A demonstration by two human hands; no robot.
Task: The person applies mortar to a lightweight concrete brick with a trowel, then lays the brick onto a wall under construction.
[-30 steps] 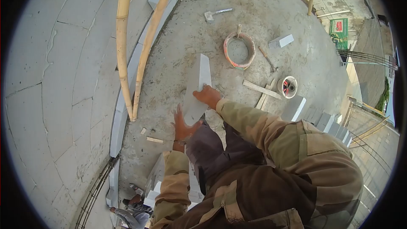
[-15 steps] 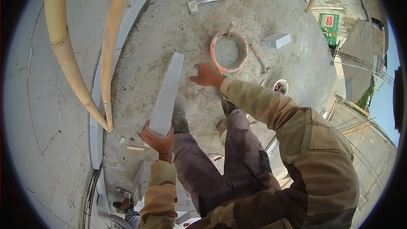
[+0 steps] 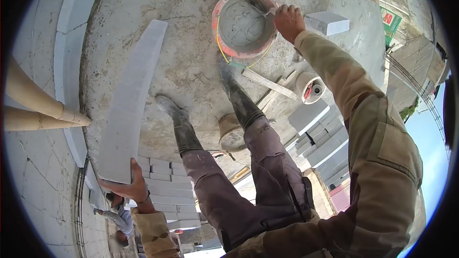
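A long pale grey block [image 3: 134, 95] stands over the concrete floor at the left, its lower end in my left hand [image 3: 131, 186], fingers wrapped around the edge. My right hand [image 3: 289, 23] is at the right rim of a reddish bucket [image 3: 218, 31], closed on the handle of a trowel [image 3: 268, 13]. The trowel's blade dips toward the wet grey mortar [image 3: 241, 26] inside and is partly hidden. A yellow cord handle hangs over the bucket's near side.
Another pale block [image 3: 330, 23] lies beyond my right hand. A small white pail [image 3: 311, 88] with items in it stands near wooden planks [image 3: 270, 83]. Bamboo poles [image 3: 43, 112] lean at left. Stacked blocks [image 3: 172, 191] and another person [image 3: 119, 220] appear lower left.
My right hand has gone from open air beside the bucket to the trowel handle and gripped it. My view has shifted closer to the bucket. My left hand still holds the block.
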